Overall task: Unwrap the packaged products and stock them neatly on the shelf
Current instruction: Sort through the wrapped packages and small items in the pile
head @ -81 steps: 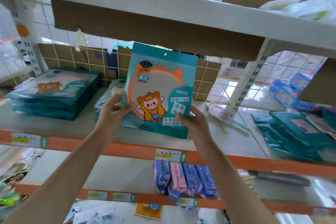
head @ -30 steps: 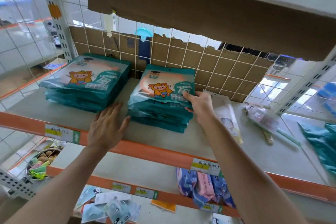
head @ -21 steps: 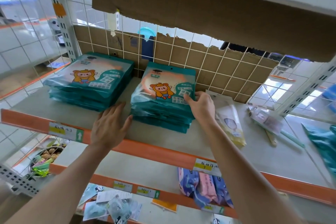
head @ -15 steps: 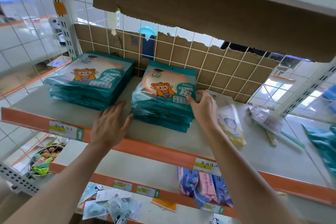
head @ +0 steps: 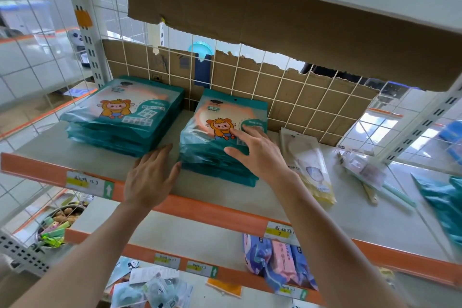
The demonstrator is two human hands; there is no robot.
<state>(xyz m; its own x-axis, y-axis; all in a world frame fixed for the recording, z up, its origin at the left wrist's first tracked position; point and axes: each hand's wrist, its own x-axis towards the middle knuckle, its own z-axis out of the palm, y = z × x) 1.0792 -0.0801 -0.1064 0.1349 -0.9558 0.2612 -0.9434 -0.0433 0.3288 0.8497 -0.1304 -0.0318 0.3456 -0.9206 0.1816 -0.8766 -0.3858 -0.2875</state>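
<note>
Two stacks of teal packets are sitting on the shelf (head: 215,196), and I am squaring the right stack (head: 217,160): my right hand (head: 260,152) is lying on its top with fingers straight and spread, gripping nothing, while my left hand (head: 150,177), equally open, is touching the stack's left front corner. Because the glossy packets are lying unevenly, I am judging that excess side pressure is risking shearing the upper ones toward the pale packet (head: 310,157) just beside, or fanning the pile against the left stack (head: 125,117).
</note>
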